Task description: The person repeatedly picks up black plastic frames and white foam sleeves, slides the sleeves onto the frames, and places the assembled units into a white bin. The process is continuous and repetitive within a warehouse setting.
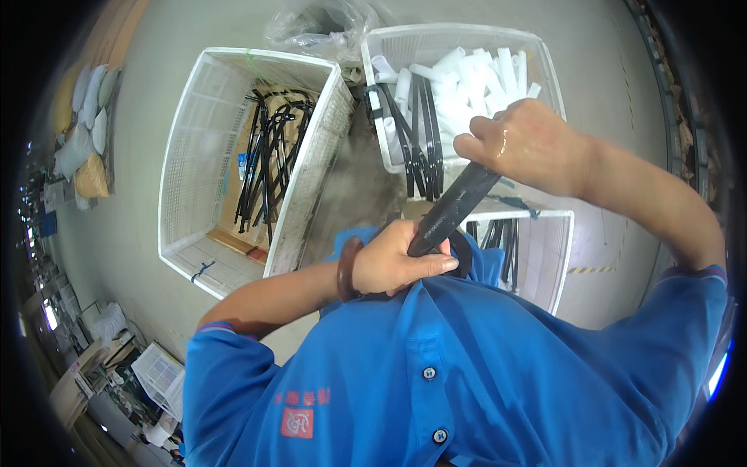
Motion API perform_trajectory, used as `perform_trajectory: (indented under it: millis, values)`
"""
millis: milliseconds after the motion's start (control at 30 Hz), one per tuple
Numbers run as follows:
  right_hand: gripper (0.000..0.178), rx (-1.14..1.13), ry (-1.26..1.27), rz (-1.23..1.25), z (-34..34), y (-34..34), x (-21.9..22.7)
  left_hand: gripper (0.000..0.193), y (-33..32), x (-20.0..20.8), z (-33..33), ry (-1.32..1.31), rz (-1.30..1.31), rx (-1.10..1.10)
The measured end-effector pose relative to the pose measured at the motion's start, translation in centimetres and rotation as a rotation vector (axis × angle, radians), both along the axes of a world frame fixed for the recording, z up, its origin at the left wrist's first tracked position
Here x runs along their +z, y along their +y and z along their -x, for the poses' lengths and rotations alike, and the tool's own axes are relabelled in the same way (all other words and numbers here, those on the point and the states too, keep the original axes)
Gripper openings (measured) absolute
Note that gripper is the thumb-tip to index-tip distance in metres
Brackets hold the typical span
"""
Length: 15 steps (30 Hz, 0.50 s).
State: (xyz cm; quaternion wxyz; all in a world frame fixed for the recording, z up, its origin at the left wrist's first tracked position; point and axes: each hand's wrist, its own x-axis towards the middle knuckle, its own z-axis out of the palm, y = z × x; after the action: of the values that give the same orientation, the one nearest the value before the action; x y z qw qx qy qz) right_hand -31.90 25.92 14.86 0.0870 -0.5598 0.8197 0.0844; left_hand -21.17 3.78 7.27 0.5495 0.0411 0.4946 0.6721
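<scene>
A thick black tube [459, 204] slants across in front of my chest, with whitish smears along its side. My right hand [529, 148] is closed round its upper end and looks wet on the back. Lower down, my left hand [401, 261] grips the other end, its thumb pressed along the tube; a brown bangle [349, 269] circles that wrist. Both ends of the tube are partly hidden by my hands. Just beyond the right hand stands a white crate [459, 28] filled with white sleeve-like tubes [475, 78]; several long black strips [420, 148] lean over its near side.
A large white crate [191, 156] at the left holds several thin black bent tubes [272, 156] on cardboard. Another white crate [545, 257], partly behind the tube, contains more black pieces [506, 249]. Clear plastic film [319, 31] lies at the back. Sacks [89, 117] sit far left.
</scene>
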Motion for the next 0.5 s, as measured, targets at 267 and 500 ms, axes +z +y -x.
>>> perform_trajectory:
  millis: [267, 500]
  values:
    - [0.018, 0.164, -0.433, -0.006, 5.1, -1.6, -8.3, 0.013, 3.1, -4.0, 5.6, 0.022, 0.147, 0.115]
    - [0.022, 0.088, -0.595, -0.201, 8.8, -1.6, -17.2, 0.019, 5.6, -11.9, 8.3, -0.054, 0.259, 0.229]
